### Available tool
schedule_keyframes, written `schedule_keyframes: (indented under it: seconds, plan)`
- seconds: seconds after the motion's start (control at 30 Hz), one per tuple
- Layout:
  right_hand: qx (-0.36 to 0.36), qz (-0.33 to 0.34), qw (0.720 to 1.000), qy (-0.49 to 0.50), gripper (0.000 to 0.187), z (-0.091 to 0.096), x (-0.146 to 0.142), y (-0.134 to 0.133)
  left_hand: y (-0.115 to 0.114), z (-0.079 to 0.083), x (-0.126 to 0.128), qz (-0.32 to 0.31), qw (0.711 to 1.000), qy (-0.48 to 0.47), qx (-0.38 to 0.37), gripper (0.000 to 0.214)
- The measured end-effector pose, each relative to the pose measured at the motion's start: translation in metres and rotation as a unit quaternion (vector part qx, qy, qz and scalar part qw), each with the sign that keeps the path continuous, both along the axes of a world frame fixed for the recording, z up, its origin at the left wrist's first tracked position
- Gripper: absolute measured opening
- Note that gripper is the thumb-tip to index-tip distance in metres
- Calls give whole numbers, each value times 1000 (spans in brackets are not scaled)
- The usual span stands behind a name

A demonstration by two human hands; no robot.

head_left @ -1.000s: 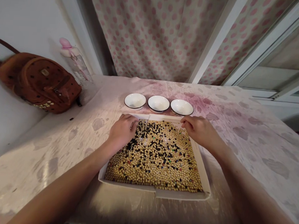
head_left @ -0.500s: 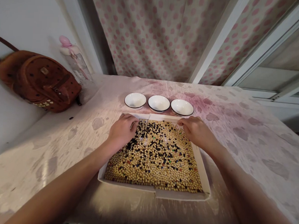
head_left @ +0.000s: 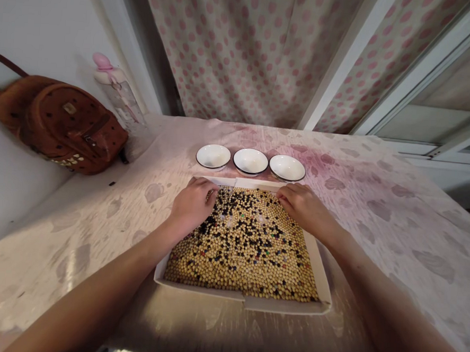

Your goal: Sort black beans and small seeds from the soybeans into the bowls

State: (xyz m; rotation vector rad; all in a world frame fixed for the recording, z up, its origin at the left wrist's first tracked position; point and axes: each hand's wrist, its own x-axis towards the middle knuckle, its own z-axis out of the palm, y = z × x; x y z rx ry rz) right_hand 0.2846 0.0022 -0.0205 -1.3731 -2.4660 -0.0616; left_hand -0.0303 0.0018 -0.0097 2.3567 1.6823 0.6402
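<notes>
A shallow white cardboard box point(head_left: 286, 306) lies on the table, its floor covered by small round yellow and black beads point(head_left: 245, 261). A few green, red and blue ones show among them. At the far left corner, my left hand point(head_left: 194, 201) is closed over the rim, with curled fingers and the thumb toward the inside. My right hand point(head_left: 303, 204) is closed at the far rim near the right corner, its fingertips partly hidden. Just beyond the box stand three white dark-rimmed bowls in a row: a left bowl point(head_left: 213, 156), a middle bowl point(head_left: 250, 161) and a right bowl point(head_left: 287, 168).
A brown backpack point(head_left: 71, 123) leans by the wall at the left, beside a clear bottle with a pink top point(head_left: 118, 92). A patterned cloth point(head_left: 394, 233) covers the table. Behind it hangs a pink-dotted curtain point(head_left: 250, 55).
My right hand has slid slightly left along the far rim. My left hand, the box and the bowls stay in place.
</notes>
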Motion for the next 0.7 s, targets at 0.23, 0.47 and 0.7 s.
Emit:
schedule_keyframes:
  seconds: [0.23, 0.47, 0.7]
  plan:
    - [31, -19, 999, -27, 22, 1, 2, 1, -1, 1, 1, 8, 1000, 2, -8, 20]
    - [30, -8, 999, -20, 20, -3, -2, 2, -1, 2, 1, 8, 1000, 2, -8, 20]
    - [6, 9, 1000, 2, 23, -6, -2, 4, -1, 0, 0, 2, 1000, 3, -3, 19]
